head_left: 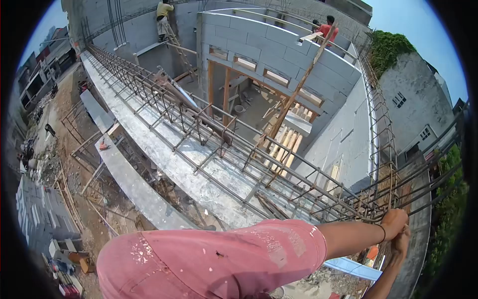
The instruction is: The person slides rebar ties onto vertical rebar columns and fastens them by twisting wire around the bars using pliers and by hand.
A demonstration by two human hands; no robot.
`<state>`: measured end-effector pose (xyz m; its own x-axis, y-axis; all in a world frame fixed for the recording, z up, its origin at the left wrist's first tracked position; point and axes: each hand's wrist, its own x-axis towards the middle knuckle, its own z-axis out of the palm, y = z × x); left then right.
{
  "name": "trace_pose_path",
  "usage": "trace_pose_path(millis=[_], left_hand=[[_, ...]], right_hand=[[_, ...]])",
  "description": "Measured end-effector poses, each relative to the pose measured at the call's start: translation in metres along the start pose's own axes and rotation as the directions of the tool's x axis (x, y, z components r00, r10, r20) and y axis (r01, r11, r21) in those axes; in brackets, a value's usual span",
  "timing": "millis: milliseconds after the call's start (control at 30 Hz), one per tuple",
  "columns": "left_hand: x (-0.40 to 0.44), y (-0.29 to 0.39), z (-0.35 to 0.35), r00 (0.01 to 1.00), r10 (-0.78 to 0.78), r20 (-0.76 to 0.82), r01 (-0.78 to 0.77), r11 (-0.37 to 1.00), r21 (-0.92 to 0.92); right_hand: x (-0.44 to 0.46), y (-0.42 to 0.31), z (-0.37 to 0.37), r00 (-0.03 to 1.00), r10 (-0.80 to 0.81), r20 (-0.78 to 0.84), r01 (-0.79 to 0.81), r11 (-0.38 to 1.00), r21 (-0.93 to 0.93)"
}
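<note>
My left hand [395,222], with a dark band at its wrist, is closed at the right end of the rebar cage [343,203]. The arm behind it comes out of stained pink cloth [209,259]. Just below and against it is my right hand [401,240], its fingers curled and partly hidden behind the left. What the two hands grip is too hidden to make out. Steel bars [428,172] cross and meet right above the hands, several of them running off to the right.
The cage lies along a pale concrete ledge [199,172] above a drop. A narrow plank [134,184] runs lower at left. A grey block wall [279,50] stands beyond, a leaning wooden pole [301,82] before it. A person in yellow [164,11] is by a ladder; another wears red [328,32].
</note>
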<state>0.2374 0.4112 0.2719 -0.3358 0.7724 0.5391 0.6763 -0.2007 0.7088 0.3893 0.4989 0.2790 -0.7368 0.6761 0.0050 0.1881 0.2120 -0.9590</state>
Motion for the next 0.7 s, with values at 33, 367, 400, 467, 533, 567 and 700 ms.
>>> trace_pose_path(millis=[33,367,400,467,533,567,700], left_hand=[[-0.002,0.002,-0.011,0.999,-0.001,0.040,0.001,1.000,-0.010],[-0.013,0.009,-0.042,0.996,0.089,0.005,-0.089,0.996,-0.001],[-0.012,0.009,-0.044,0.996,0.091,-0.005,-0.091,0.996,0.004],[-0.013,0.011,-0.046,0.995,0.095,-0.015,-0.095,0.995,0.012],[-0.016,0.012,-0.048,0.995,0.099,-0.027,-0.099,0.995,0.017],[-0.016,0.013,-0.049,0.994,0.102,-0.032,-0.101,0.995,0.022],[-0.018,0.016,-0.049,0.992,0.109,-0.063,-0.107,0.994,0.032]], right_hand=[[-0.006,-0.010,0.024,0.999,-0.032,0.020,0.030,0.997,0.071],[-0.020,0.015,0.029,0.811,-0.572,-0.122,0.292,0.576,-0.764],[-0.019,0.018,0.025,0.790,-0.605,-0.103,0.293,0.520,-0.803],[-0.018,0.023,0.019,0.751,-0.659,-0.051,0.294,0.402,-0.867],[-0.018,0.027,0.015,0.715,-0.699,0.019,0.295,0.276,-0.915],[-0.019,0.029,0.015,0.696,-0.714,0.068,0.296,0.199,-0.934],[-0.021,0.037,0.012,0.656,-0.739,0.155,0.273,0.040,-0.961]])
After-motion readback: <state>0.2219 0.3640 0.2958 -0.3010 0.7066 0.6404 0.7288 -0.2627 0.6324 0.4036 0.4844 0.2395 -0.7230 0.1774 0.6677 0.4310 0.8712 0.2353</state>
